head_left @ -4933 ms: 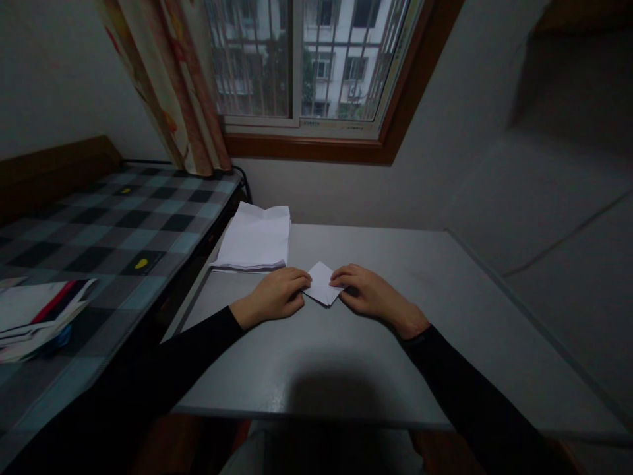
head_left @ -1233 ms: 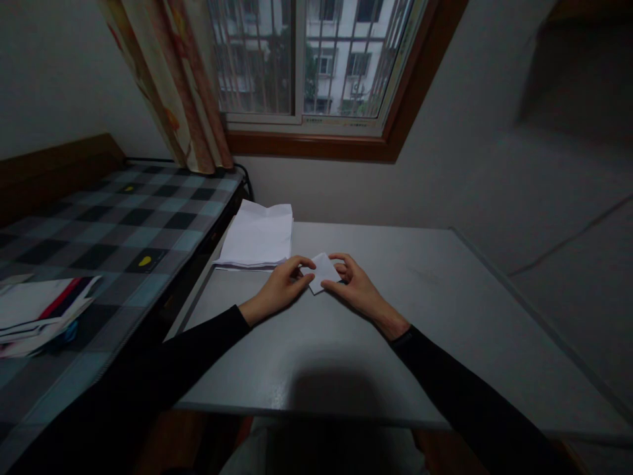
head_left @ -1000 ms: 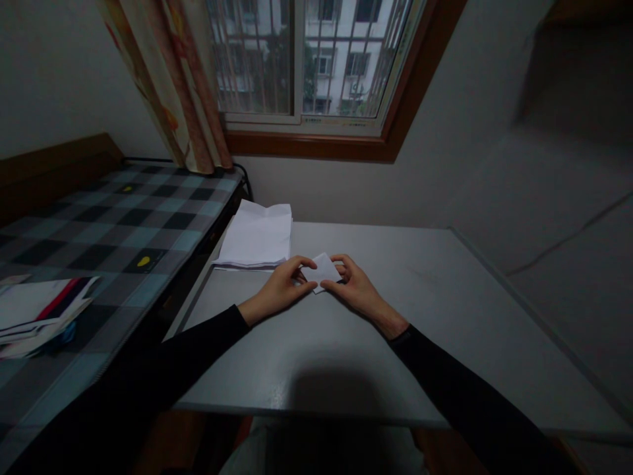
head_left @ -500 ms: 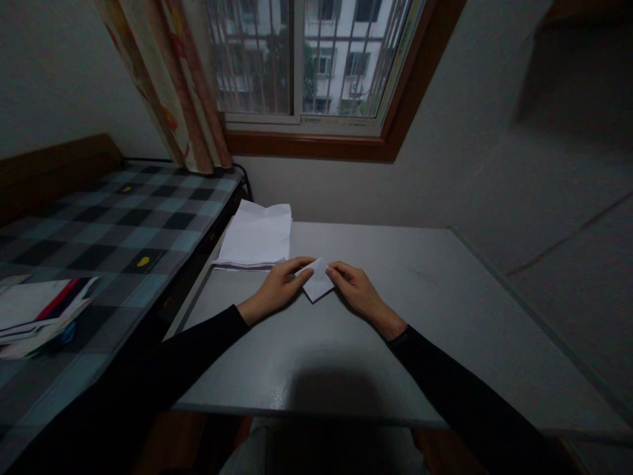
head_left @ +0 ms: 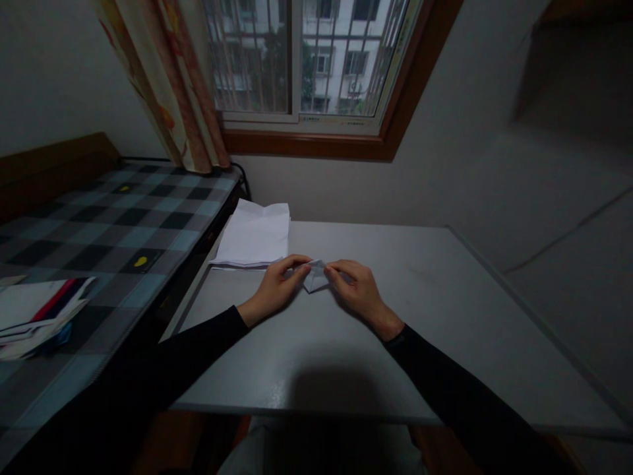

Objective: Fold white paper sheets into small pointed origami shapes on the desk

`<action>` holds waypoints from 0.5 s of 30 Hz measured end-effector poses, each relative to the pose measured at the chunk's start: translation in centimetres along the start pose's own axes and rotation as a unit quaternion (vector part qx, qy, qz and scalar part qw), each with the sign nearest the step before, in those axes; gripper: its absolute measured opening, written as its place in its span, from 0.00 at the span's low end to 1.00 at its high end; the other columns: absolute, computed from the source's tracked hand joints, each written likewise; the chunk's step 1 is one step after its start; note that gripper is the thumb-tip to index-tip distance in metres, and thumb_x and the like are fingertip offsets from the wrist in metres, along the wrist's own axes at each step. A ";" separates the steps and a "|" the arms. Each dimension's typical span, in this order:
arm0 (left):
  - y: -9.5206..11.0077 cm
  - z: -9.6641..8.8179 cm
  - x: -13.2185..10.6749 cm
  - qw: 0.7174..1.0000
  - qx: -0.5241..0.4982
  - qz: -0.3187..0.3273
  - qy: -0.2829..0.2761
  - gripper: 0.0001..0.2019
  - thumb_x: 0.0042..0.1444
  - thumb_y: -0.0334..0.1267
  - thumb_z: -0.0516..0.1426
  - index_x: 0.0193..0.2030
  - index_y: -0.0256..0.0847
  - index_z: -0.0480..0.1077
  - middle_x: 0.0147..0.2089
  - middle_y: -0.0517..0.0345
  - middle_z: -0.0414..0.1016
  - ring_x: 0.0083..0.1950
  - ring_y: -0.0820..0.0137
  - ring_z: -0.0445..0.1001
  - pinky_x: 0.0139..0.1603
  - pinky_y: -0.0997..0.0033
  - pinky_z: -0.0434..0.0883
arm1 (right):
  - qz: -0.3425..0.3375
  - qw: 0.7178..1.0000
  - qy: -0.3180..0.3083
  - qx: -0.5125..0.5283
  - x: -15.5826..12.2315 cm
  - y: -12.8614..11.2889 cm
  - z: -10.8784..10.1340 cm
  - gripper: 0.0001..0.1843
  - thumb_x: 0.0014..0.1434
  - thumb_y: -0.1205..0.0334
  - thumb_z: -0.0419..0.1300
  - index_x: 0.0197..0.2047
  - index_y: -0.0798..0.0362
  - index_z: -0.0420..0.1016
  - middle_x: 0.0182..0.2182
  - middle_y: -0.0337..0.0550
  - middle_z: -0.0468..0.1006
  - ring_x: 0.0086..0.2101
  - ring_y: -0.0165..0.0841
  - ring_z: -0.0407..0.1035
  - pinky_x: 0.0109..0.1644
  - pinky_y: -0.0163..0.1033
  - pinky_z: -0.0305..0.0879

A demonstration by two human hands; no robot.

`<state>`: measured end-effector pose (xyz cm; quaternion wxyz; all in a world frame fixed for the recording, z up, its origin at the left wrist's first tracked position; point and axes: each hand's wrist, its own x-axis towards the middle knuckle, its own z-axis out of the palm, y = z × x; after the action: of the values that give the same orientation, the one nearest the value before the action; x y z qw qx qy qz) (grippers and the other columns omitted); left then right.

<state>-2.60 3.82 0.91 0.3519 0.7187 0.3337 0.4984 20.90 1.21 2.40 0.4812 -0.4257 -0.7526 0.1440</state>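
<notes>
A small folded piece of white paper (head_left: 315,280) is between my two hands, just above the tabletop. My left hand (head_left: 277,285) pinches its left corner between thumb and fingers. On the opposite side, my right hand (head_left: 360,287) grips the right corner, also with thumb and forefinger. The paper's lower point faces me, and creased faces show on it. Parts of its sides are hidden behind my fingertips. Close behind my left hand lies a stack of white paper sheets (head_left: 254,232).
The white table (head_left: 425,316) stands against the wall under a barred window (head_left: 336,66). To the left is a bed with a checked cover (head_left: 163,224), with papers (head_left: 39,313) lying on it. A patterned curtain (head_left: 182,105) hangs beside the window.
The folded paper has tilted and opened out between my fingers; its flat face now looks shorter, with creases showing. Both hands keep their grip and have barely shifted.
</notes>
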 end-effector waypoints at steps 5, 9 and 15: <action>-0.1 0.0 -0.1 0.999 -0.035 -0.035 0.016 0.14 0.70 0.49 0.67 0.53 0.43 0.85 0.52 0.50 0.88 0.54 0.60 0.85 0.63 0.57 0.80 | 0.056 0.998 0.017 0.018 0.1 -0.4 -0.4 0.16 0.73 0.45 0.64 0.41 0.44 0.89 0.40 0.48 0.91 0.41 0.48 0.83 0.53 0.54 0.78; -0.3 -0.1 0.1 0.996 -0.063 -0.061 0.035 0.16 0.69 0.52 0.67 0.52 0.41 0.84 0.52 0.49 0.88 0.54 0.59 0.86 0.62 0.56 0.81 | 0.111 0.991 0.046 0.066 0.3 -0.1 -0.9 0.18 0.72 0.43 0.64 0.38 0.46 0.85 0.35 0.47 0.88 0.36 0.45 0.81 0.47 0.52 0.78; -0.5 -0.3 0.1 0.993 -0.089 -0.064 0.053 0.14 0.68 0.49 0.67 0.47 0.41 0.77 0.48 0.50 0.86 0.50 0.64 0.84 0.56 0.62 0.80 | 0.123 0.985 0.056 0.110 0.3 0.9 -1.6 0.17 0.73 0.44 0.64 0.38 0.47 0.79 0.31 0.41 0.81 0.35 0.40 0.77 0.43 0.46 0.74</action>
<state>-2.94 4.20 0.66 0.4272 0.6341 0.3519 0.5400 22.67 1.69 2.87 0.5452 -0.4670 -0.6456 0.2604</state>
